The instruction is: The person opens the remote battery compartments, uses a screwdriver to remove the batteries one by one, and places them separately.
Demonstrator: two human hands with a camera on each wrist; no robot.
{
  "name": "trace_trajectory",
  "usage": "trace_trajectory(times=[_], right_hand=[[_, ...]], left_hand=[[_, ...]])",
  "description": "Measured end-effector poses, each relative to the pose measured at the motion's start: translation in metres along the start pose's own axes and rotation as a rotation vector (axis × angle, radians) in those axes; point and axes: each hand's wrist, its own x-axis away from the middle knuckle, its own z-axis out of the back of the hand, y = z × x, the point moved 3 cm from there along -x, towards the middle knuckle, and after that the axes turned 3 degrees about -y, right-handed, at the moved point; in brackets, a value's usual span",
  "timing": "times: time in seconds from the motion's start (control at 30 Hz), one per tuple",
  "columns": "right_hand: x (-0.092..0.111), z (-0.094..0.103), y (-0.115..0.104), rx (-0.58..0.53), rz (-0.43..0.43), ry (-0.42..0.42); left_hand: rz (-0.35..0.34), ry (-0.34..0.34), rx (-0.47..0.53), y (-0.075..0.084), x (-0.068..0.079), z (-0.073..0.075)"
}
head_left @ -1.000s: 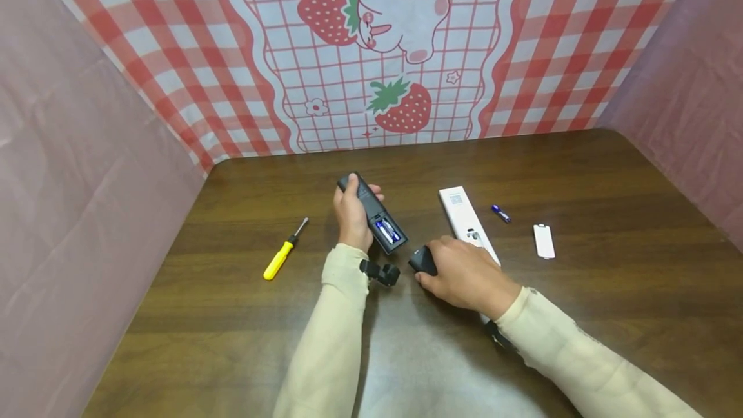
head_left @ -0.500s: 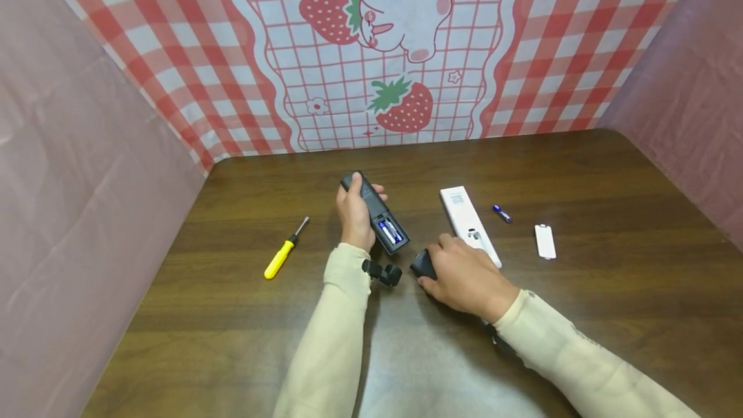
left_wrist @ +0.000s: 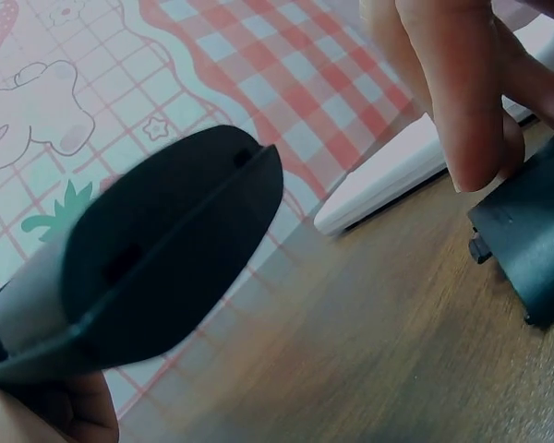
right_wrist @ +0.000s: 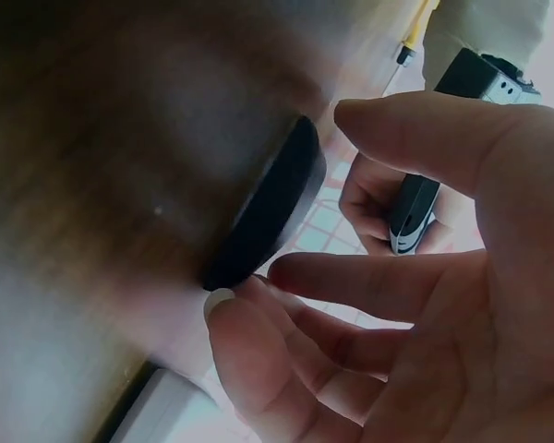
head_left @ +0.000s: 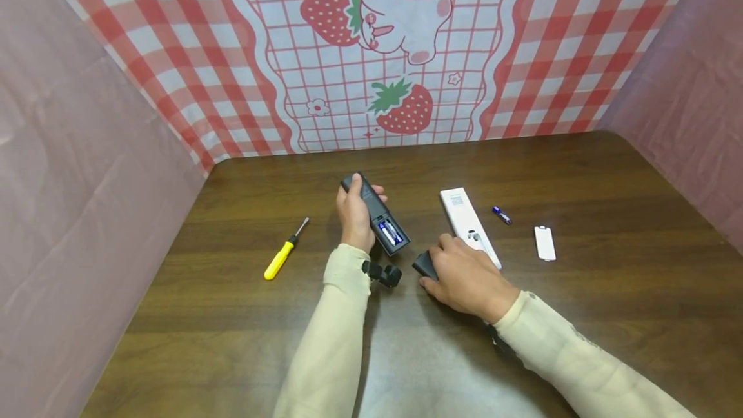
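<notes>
My left hand holds a black remote control with its back facing up, thumb along the far end. Blue-and-white batteries lie in its uncovered compartment. The remote's near end looms large in the left wrist view. Just right of it, my right hand has a black battery cover between thumb and fingers, low over the table. In the right wrist view, fingertips meet one end of the cover and the thumb sits close to the other; whether the thumb touches is unclear.
A white remote lies back up beyond my right hand, its battery compartment partly visible. Right of it are a loose blue battery and a white battery cover. A yellow-handled screwdriver lies at left. Patterned cloth hangs behind the table.
The black cover has tipped and shifted slightly right and nearer under my right hand. My left hand and its remote have moved a little to the right.
</notes>
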Motion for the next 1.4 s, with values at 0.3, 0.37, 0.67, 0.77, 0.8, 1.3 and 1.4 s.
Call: trace_trajectory(times=[0.3, 0.37, 0.67, 0.77, 0.8, 1.3, 1.4], right_hand=[[-0.002, 0.002, 0.001, 0.001, -0.005, 0.026], [-0.002, 0.003, 0.001, -0.010, -0.001, 0.062], [-0.011, 0.011, 0.006, -0.069, -0.005, 0.142], [-0.014, 0.012, 0.005, -0.086, 0.000, 0.146], [-0.016, 0.013, 0.004, -0.093, 0.001, 0.150], [-0.030, 0.010, 0.007, -0.159, -0.069, 0.199], [-0.032, 0.010, 0.007, -0.156, -0.066, 0.215]], left_hand=[[0.003, 0.003, 0.004, 0.001, 0.000, 0.001], [0.007, 0.002, 0.002, 0.001, 0.000, 0.001], [0.005, -0.003, 0.003, 0.002, 0.000, 0.001], [0.013, -0.009, -0.004, 0.003, 0.001, 0.001], [0.018, -0.012, -0.008, 0.003, 0.001, 0.001], [0.039, -0.043, -0.046, 0.000, 0.002, -0.001], [0.038, -0.050, -0.043, 0.000, 0.002, -0.001]])
